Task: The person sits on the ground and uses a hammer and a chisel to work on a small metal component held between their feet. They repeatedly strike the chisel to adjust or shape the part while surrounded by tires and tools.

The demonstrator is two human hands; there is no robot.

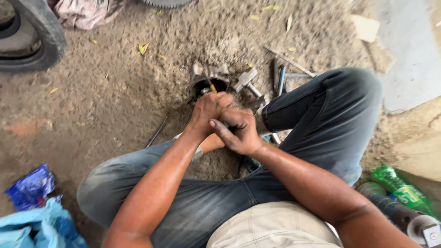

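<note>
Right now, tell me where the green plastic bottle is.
In the head view the green plastic bottle lies on the ground at the lower right, beside the person's right knee, next to a dark cylinder.

Clutter on the dirt ground
Tyre (pixel 32 39) top-left corner, blue bags (pixel 36 216) bottom-left, green bottle (pixel 404 190) bottom-right, loose metal rods (pixel 287 69) upper middle.

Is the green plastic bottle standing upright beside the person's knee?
No, the green bottle lies on its side on the ground at the lower right, near the person's right leg.
</note>
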